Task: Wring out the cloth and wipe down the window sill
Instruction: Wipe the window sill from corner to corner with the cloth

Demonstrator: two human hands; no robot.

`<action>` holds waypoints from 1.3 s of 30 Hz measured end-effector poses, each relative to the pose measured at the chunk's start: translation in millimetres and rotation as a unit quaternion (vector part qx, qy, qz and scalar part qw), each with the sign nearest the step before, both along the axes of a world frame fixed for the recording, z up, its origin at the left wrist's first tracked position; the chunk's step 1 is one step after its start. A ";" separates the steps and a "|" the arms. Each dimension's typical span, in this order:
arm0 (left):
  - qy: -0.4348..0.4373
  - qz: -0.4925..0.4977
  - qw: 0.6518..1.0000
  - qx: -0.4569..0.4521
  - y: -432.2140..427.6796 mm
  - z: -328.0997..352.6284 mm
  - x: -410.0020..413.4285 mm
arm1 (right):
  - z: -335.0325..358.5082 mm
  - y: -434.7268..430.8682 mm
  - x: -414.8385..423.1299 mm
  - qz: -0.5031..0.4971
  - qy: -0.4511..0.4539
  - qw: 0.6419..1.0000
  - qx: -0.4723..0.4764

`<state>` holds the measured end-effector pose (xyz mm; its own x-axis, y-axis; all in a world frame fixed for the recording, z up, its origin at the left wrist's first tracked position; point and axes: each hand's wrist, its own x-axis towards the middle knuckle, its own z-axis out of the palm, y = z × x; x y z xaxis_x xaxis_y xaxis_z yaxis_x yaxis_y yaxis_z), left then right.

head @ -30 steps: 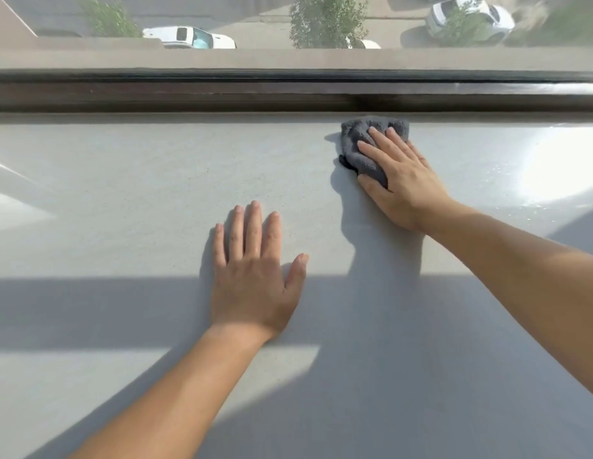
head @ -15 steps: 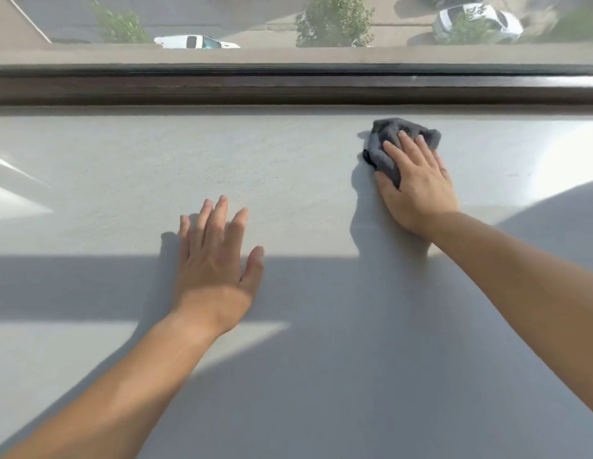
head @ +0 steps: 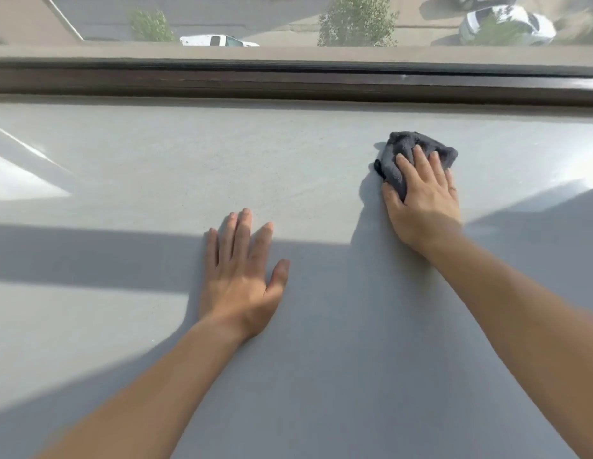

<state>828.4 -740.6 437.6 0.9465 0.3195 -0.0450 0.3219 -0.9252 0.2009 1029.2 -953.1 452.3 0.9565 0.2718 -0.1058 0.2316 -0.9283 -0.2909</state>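
Wiping in progress. Cloth [head: 408, 143], dark grey and bunched, lies on the sill [head: 156, 167] right of centre in the upper half of the frame. It is under the right hand [head: 424, 200], whose fingers [head: 420, 164] lie spread and fairly straight across it, pressing down, with the thumb along the cloth's left edge.

Change over the last second: the cloth was up against the back edge of the sill, just below the window frame [head: 288, 81]. It now sits clear of that edge, with a strip of bare sill between them, and further right in the frame. Reading: one stroke pulled back and to the right. The camera also shifted, so the sideways part is less certain.

Left hand [head: 242, 279], lower centre, is flat on the sill with the palm down and fingers extended. It holds nothing and has stayed planted as a brace.

Judgement: wringing looks done and the wipe is partway. The left half of the sill shows a faint gritty texture, but I cannot tell wiped from unwiped.

Containers: no bucket, basin or bowl in frame, so nothing to record there.

Beyond the glass at the top of the frame: parked cars and trees.
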 end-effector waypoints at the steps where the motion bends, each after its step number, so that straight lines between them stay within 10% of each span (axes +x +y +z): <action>1: 0.003 0.002 1.000 0.001 0.9 0.5 0.0 | -0.4 5.7 -9.0 -0.008 -0.006 1.000 -0.003; 7: -0.006 0.009 1.000 -0.017 4.8 -0.4 -1.6 | -7.5 28.2 -108.6 0.272 -0.033 0.962 -0.018; 14: 0.001 0.009 1.000 -0.009 7.1 -1.6 -1.5 | -4.4 -4.8 -78.5 -0.001 -0.018 1.000 -0.021; 20: -0.029 0.011 0.994 -0.104 11.7 2.3 -6.7 | -10.0 21.7 -168.1 0.243 -0.024 0.969 -0.028; 27: -0.037 -0.017 0.994 -0.097 13.5 18.4 -80.3 | -1.5 13.2 -167.6 -0.003 -0.004 1.000 -0.018; 33: 0.013 -0.066 0.997 -0.043 13.6 5.1 -127.2 | -3.6 14.7 -252.7 0.226 -0.012 0.974 -0.031; 39: 0.015 -0.072 0.997 -0.011 13.2 2.3 -125.7 | 0.5 -14.0 -230.5 -0.020 0.004 0.999 -0.027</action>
